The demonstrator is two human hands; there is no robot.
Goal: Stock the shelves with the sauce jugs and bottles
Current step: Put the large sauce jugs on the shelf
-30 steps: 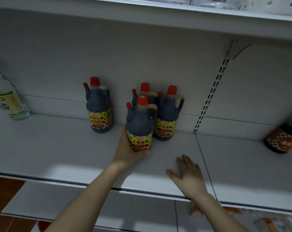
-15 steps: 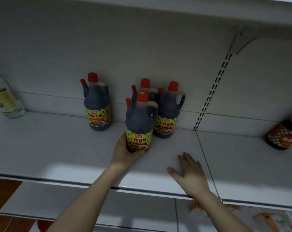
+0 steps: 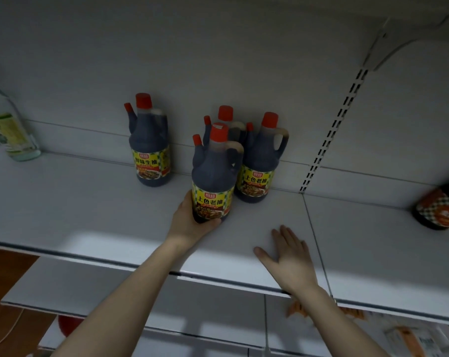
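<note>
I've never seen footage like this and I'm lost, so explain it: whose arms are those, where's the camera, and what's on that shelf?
No machine here: these are a person's two bare arms, filmed by a wide-angle camera worn on their head, looking forward and down, so the arms enter from the bottom. The left hand grips the base of the front sauce jug, which is upright on the white shelf. The right hand lies flat on the shelf, holding nothing. Two more red-capped jugs stand close behind: a rear jug, mostly hidden, and a right jug. A fourth jug stands apart to the left. A pale bottle sits at the far left edge, a dark jar at the far right.
</note>
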